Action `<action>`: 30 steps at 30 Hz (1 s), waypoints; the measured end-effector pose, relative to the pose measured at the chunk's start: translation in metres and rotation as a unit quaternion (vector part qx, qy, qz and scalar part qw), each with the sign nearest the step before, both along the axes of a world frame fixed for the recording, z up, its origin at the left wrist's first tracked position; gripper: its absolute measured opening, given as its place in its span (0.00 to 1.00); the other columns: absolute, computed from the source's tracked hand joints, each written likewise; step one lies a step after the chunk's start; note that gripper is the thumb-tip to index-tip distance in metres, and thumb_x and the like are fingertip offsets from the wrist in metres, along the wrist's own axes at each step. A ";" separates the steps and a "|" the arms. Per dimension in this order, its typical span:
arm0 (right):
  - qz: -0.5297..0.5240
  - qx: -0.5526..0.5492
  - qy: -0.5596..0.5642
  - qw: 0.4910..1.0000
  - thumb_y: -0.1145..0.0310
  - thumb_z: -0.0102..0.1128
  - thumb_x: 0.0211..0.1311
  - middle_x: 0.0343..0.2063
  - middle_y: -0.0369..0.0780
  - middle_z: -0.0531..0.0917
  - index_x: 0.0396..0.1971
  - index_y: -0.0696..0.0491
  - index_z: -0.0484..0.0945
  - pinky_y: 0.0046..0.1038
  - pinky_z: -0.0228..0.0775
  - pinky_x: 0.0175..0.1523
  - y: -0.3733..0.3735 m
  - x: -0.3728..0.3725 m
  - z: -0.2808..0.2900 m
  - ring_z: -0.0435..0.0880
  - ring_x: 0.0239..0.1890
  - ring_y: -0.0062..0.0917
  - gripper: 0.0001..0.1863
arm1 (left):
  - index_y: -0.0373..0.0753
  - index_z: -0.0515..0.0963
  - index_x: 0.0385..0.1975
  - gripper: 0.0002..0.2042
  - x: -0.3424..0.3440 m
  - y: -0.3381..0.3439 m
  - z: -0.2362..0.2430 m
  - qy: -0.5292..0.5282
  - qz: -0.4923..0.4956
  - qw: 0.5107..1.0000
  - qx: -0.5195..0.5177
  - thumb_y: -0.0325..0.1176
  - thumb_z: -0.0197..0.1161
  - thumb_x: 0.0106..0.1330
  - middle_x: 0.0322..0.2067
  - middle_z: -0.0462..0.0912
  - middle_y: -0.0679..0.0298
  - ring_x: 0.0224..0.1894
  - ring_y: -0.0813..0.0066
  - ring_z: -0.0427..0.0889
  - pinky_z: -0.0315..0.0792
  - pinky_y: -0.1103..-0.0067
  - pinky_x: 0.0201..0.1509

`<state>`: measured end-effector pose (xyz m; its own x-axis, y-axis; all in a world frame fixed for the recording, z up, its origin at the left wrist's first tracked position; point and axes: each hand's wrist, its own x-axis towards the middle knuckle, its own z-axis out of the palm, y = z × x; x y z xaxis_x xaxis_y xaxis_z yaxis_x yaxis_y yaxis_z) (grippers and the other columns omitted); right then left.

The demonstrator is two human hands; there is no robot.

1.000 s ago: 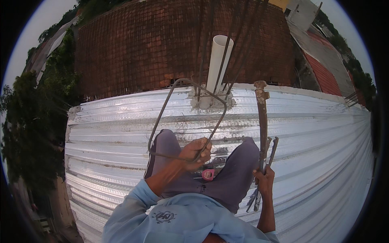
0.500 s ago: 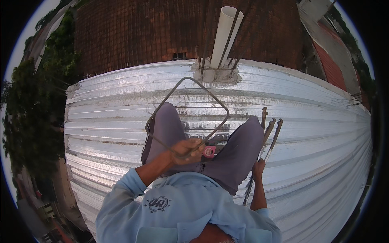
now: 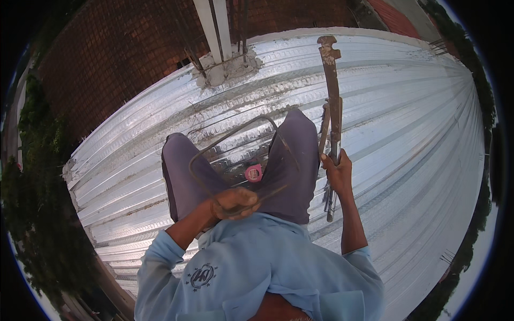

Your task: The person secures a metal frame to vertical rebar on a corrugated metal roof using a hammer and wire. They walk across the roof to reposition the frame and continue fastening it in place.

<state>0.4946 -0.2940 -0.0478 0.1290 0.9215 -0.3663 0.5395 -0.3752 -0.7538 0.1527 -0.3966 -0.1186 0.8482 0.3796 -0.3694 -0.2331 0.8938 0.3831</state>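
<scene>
My left hand (image 3: 235,203), closed, holds a bent square stirrup of thin steel bar (image 3: 262,116) above my lap; its near side is smeared by motion. On the right, my right hand (image 3: 338,170) is wrapped round a long steel rebar bending bar (image 3: 332,80). The bar's rusty notched head points away from me. Beside and partly behind it show other rusty bars (image 3: 324,128); whether my right hand also grips them I cannot tell. Between my thighs sits a pink tape measure (image 3: 253,173).
I sit on a ribbed silvery metal roof (image 3: 407,160). Ahead, a white pipe (image 3: 215,27) and upright rusty rebars (image 3: 245,27) rise from a rough concrete stub (image 3: 225,72). Beyond the roof's edge lies a brown tiled roof (image 3: 118,48). Trees (image 3: 40,139) stand at the left.
My right hand has raised the bending bar and brought it forward. The stirrup in my left hand has tilted and dropped lower. The whole view has turned toward the right.
</scene>
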 end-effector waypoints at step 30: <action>0.020 0.142 0.085 0.986 0.69 0.76 0.53 0.18 0.34 0.78 0.27 0.55 0.72 0.22 0.68 0.22 0.055 -0.090 0.072 0.74 0.17 0.14 0.17 | 0.38 0.77 0.43 0.15 -0.023 0.055 0.098 0.114 0.513 0.847 -0.078 0.45 0.56 0.77 0.22 0.72 0.69 0.20 0.80 0.71 0.69 0.80 0.24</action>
<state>0.4048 -0.2388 0.0243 0.0485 0.9931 -0.1068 0.4062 -0.1173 -0.9062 0.1298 -0.3412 -0.0209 0.0019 0.8051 -0.5932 -0.8535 0.3103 0.4185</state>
